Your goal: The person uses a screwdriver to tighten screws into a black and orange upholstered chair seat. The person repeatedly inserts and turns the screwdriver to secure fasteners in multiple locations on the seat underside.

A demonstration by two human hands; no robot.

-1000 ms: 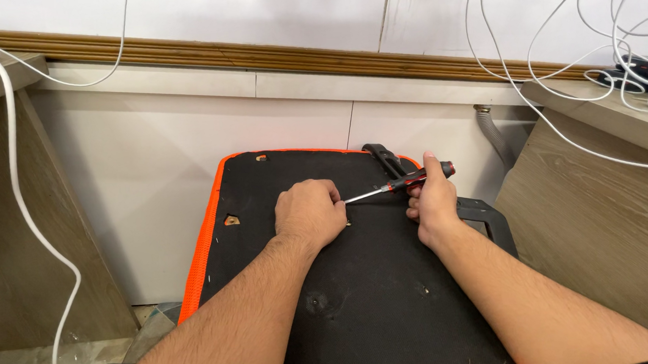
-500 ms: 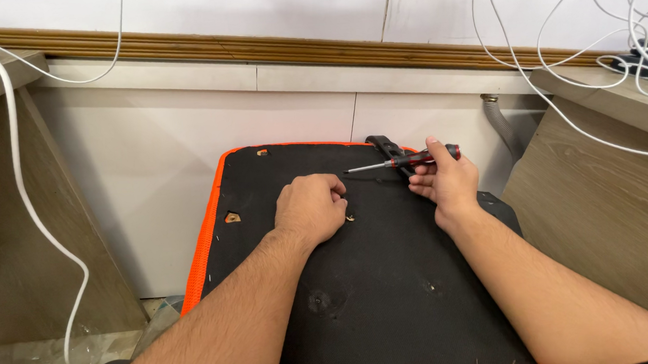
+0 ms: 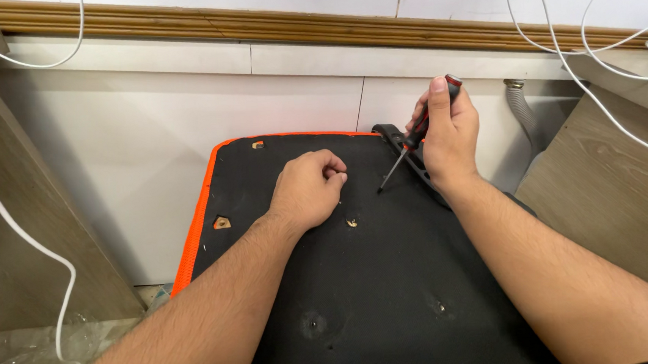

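Observation:
A black fabric-covered panel [image 3: 376, 277] with an orange edge lies flat in front of me, its underside up. My right hand [image 3: 448, 137] grips a red-and-black screwdriver [image 3: 412, 141] near the panel's far right corner, the shaft slanting down to the left with its tip just above the fabric. My left hand [image 3: 311, 187] rests on the panel as a loose fist, fingers curled; whether something small is pinched in them I cannot tell. A small hole with a light fleck [image 3: 352, 222] shows just right of the left hand.
A black bracket [image 3: 406, 153] sits at the panel's far edge under the right hand. Other holes [image 3: 222, 222] and screw spots [image 3: 439, 307] dot the fabric. White cables [image 3: 7, 219] hang at left and upper right. A grey hose [image 3: 520, 111], white wall and wooden panels surround the panel.
My right hand lifted the screwdriver from lying nearly flat by the bracket to a steep slant, tip down. My left hand drew back slightly, uncovering the small hole beside it.

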